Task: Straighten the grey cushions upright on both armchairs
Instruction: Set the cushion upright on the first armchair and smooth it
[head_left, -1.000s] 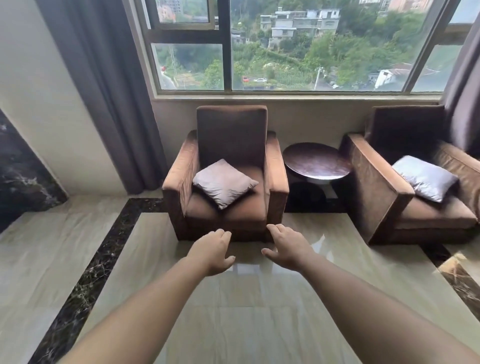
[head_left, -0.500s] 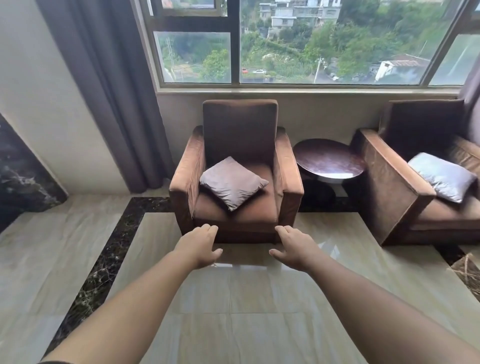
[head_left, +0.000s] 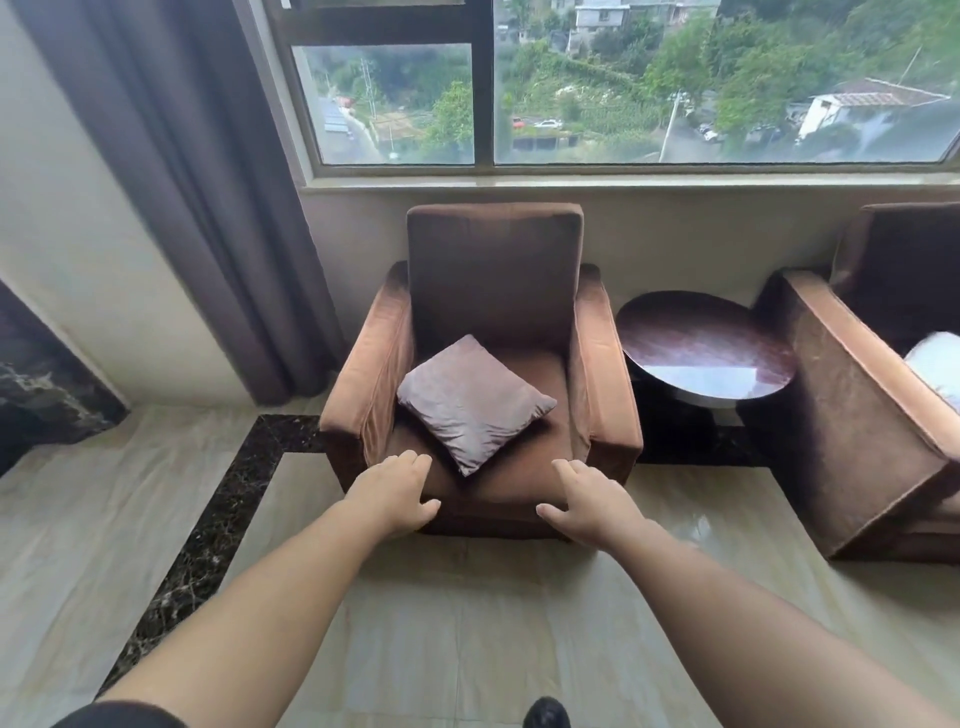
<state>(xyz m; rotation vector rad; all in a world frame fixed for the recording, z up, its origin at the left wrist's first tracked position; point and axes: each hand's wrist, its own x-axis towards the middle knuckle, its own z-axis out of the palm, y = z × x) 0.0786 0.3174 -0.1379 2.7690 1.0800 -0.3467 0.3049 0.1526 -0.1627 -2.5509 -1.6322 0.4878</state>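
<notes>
We log a home or hotel lounge, brown armchairs (head_left: 493, 364) under window (head_left: 623, 88), round table (head_left: 706, 348), curtain (head_left: 197, 182), polished tile floor (head_left: 467, 623)

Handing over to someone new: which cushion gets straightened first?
Under the window stands a brown velvet armchair beside the grey curtain. On its seat lies a grey square satin cushion, flat and turned diamond-wise; the other cushion is paler, at the right edge.

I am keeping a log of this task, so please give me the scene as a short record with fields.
place: two brown armchairs under a window
near armchair: grey cushion lying flat on the seat, turned like a diamond
right armchair: pale cushion on the seat, partly out of frame
between them: round table
left hand: open, empty
right hand: open, empty
</notes>
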